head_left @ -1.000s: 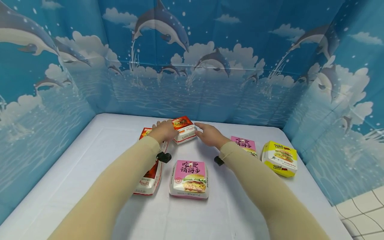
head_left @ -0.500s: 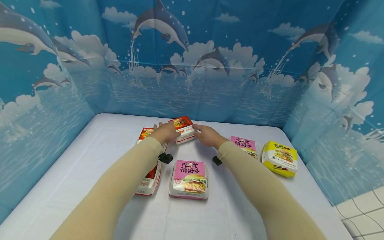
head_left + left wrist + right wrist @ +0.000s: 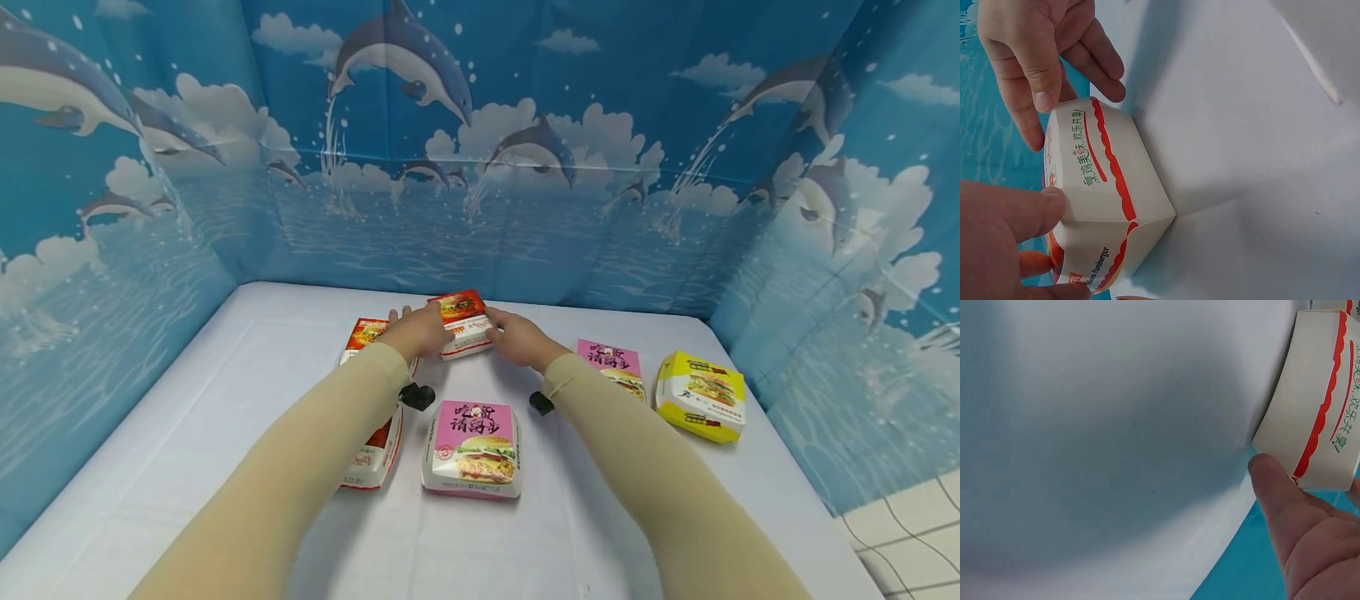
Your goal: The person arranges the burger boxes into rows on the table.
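At the back of the white table, a red and white burger box (image 3: pixel 462 323) stands between my two hands. My left hand (image 3: pixel 420 329) is at its left end; in the left wrist view its thumb (image 3: pixel 1041 209) lies against the upper edge, with fingers at the near end. At the opposite end, my right hand (image 3: pixel 519 337) touches the box with fairly straight fingers. The right wrist view has that hand's thumb (image 3: pixel 1275 484) by the lower corner of the box. Under my left forearm are more red burger boxes (image 3: pixel 367 332), partly hidden by the arm.
A pink burger box (image 3: pixel 474 450) sits in the middle, between the forearms. To the right, another pink box (image 3: pixel 611 362) is partly covered by the right sleeve, beside a yellow burger box (image 3: pixel 700 397). A dolphin-print curtain (image 3: pixel 480 225) borders the table's back and sides.
The red box between my hands has turned slightly and now sits a little squarer. My left hand has shifted a little to the right with it. The other boxes stay put.
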### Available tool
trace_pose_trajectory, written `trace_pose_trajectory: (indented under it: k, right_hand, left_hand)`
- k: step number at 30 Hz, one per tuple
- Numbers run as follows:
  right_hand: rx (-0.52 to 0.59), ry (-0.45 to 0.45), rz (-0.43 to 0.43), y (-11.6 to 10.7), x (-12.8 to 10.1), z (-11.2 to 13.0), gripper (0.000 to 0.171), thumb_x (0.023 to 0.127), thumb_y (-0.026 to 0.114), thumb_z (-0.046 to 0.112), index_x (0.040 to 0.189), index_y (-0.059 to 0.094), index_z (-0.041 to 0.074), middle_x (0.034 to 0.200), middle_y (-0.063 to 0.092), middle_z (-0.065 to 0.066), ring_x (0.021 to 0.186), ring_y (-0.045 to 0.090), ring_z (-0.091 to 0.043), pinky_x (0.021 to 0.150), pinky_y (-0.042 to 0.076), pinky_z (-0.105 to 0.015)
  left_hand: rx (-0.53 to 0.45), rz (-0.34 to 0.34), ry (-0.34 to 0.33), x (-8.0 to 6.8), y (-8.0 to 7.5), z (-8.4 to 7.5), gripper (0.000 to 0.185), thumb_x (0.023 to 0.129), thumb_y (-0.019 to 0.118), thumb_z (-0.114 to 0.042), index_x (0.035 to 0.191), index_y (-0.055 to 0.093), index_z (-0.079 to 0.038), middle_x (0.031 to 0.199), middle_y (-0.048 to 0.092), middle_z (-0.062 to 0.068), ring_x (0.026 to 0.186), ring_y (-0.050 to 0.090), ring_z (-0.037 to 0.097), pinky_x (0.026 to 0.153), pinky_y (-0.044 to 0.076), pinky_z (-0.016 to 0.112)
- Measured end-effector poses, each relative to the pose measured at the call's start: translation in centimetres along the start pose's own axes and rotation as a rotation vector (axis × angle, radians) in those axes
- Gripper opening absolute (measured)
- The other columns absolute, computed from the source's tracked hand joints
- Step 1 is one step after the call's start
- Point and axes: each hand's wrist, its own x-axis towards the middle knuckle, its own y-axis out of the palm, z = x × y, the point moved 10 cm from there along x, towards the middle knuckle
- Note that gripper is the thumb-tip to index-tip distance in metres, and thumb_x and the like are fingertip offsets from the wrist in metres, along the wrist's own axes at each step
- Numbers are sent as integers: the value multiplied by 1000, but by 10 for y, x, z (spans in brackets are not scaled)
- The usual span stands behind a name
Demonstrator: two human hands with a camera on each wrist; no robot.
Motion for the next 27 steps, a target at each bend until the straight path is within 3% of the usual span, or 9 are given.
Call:
trace_pose_trajectory:
  k: [12, 18, 27]
  right_hand:
    - [113, 32, -12, -1, -3, -4, 64, 112, 51, 36, 169, 23, 29, 172, 35, -9, 158, 34, -28, 122, 40, -51]
    - [121, 42, -16, -2, -7, -6, 64, 112, 50, 36, 169, 23, 28, 174, 30, -9, 161, 26, -30, 127, 31, -55]
    - [134, 55, -22, -3, -8, -9, 67, 112, 51, 35, 170, 19, 24, 173, 32, -11, 159, 31, -29, 124, 38, -52]
  left_hand:
    - [21, -22, 68, -1, 1, -10, 79, 107, 58, -42, 170, 20, -13, 172, 33, 11, 164, 7, 42, 131, -8, 60]
    - [33, -20, 84, 0, 3, -15, 75, 108, 58, -39, 169, 21, -14, 174, 30, 10, 163, 13, 41, 132, -5, 59]
    - [58, -28, 126, 3, 4, -23, 71, 109, 57, -34, 168, 26, -11, 169, 41, 11, 157, 37, 32, 132, 0, 62]
